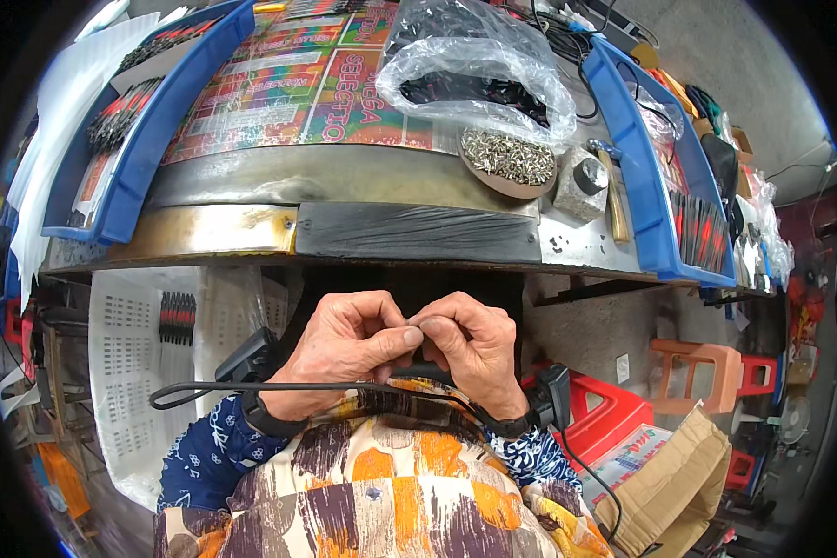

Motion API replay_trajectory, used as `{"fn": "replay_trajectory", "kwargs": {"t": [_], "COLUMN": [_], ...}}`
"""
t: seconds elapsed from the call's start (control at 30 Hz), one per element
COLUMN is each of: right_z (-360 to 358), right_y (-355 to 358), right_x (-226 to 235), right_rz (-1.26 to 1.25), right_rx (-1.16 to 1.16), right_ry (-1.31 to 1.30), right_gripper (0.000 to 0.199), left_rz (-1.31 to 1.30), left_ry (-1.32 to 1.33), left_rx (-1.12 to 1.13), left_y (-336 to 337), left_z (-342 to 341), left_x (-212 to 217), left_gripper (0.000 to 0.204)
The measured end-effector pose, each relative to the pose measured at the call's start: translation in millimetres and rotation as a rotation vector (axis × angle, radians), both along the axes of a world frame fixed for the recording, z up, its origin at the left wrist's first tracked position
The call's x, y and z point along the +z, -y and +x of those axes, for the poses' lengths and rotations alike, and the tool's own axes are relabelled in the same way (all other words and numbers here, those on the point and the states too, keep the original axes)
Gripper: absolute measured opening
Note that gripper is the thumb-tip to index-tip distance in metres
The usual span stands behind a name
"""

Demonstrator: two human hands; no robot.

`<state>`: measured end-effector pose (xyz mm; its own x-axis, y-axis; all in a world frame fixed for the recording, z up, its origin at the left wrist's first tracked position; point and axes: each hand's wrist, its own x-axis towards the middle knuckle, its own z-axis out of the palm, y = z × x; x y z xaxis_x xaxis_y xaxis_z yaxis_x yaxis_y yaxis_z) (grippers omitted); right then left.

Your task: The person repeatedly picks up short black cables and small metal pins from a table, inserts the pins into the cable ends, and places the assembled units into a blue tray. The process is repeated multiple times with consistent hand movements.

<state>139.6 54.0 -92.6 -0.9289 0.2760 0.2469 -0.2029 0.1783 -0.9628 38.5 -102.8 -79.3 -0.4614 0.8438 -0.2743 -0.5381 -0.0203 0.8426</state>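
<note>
Both hands are together below the counter (344, 177) edge, close to the body. Left hand (344, 344) and right hand (474, 339) are curled, thumb and forefinger tips pinched against each other at a tiny part (413, 325), too small to identify. Whether one hand or both hold it, can't tell.

On the counter, well apart from the hands: round dish (502, 177) heaped with small metal pieces (510, 154), grey block with a dark round top (581, 179) just beside it on the right, clear plastic bag (479, 65) with dark items behind it. Blue tray (149, 139) on the left and blue tray (642, 177) on the right both hold rows of dark, red-marked pieces. A black cable (251, 387) runs across the wrists.
</note>
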Motion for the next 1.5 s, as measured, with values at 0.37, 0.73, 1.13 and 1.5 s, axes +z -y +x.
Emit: {"fn": "replay_trajectory", "kwargs": {"t": [0.37, 0.73, 1.13, 1.5], "right_z": [-2.6, -1.2, -1.5, 1.2], "right_y": [7.5, 2.4, 0.2, 5.3], "right_x": [-6.3, -8.6, -9.8, -11.9], "right_rz": [0.099, -0.007, -0.071, -0.229], "right_rx": [-0.124, -0.069, -0.093, -0.125], "right_ry": [-0.088, -0.040, -0.020, 0.053], "right_gripper": [0.015, 0.022, 0.017, 0.021], "left_rz": [-0.030, -0.047, -0.091, -0.163], "left_ry": [-0.048, -0.080, -0.115, -1.094], "left_rx": [0.098, 0.068, 0.000, 0.247], "left_y": [-4.6, -5.5, -7.4, -1.1], "left_z": [8.5, 8.5, 2.2, 16.0], "left_x": [-6.6, -7.8, -4.0, -5.7], "left_gripper": [0.016, 0.018, 0.015, 0.025]}}
